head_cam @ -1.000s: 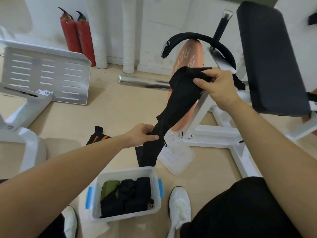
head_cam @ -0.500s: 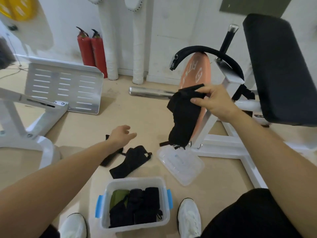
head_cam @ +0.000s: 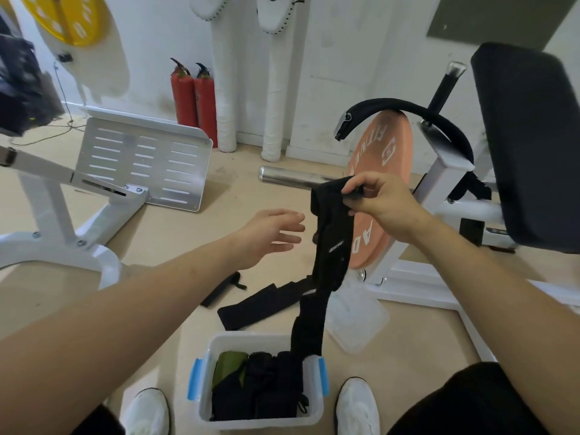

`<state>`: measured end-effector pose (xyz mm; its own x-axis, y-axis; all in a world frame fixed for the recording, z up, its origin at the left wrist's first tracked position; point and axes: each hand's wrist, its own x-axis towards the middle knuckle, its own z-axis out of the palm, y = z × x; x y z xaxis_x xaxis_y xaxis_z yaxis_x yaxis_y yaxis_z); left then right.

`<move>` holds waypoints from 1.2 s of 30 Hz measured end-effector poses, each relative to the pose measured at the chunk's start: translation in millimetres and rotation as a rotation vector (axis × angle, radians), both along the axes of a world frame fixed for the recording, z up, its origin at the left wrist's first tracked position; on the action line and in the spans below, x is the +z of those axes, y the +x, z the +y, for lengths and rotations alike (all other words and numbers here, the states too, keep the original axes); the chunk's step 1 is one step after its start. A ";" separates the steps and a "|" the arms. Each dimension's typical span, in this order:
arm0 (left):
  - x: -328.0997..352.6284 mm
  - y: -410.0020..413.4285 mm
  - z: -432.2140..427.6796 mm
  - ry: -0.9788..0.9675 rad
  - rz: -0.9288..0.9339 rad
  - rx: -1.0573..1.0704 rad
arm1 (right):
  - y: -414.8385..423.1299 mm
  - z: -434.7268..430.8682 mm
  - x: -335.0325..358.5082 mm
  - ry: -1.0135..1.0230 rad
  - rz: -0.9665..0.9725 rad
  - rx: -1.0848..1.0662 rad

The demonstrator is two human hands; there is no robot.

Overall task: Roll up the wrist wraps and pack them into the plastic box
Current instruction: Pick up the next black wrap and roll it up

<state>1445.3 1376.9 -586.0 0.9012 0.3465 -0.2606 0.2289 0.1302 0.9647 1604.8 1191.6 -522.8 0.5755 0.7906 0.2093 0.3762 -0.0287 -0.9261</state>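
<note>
While right hand [head_cam: 389,211] pinches top, wrist wrap [head_cam: 332,243] hangs vertical.

Beige floor [head_cam: 175,233], white wall [head_cam: 345,73], two red fire extinguishers [head_cam: 194,98], white bench frame [head_cam: 439,189], black pad [head_cam: 530,146]

Salmon-coloured weight plate [head_cam: 396,171], directly behind the right hand [head_cam: 384,205]: white capitals "FITNE" along the rim above the hand, the rest hidden, and "AD" showing just below the hand. A white square emblem sits beside the upper lettering. Black wrist wrap [head_cam: 332,243] pinched by that hand: small white brand mark mid-strip, too small to read.
</note>
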 end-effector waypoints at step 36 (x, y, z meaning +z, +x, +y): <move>29.2 -39.5 52.5 0.177 0.002 -0.394 | 4.2 -9.0 -3.4 -0.309 0.066 0.136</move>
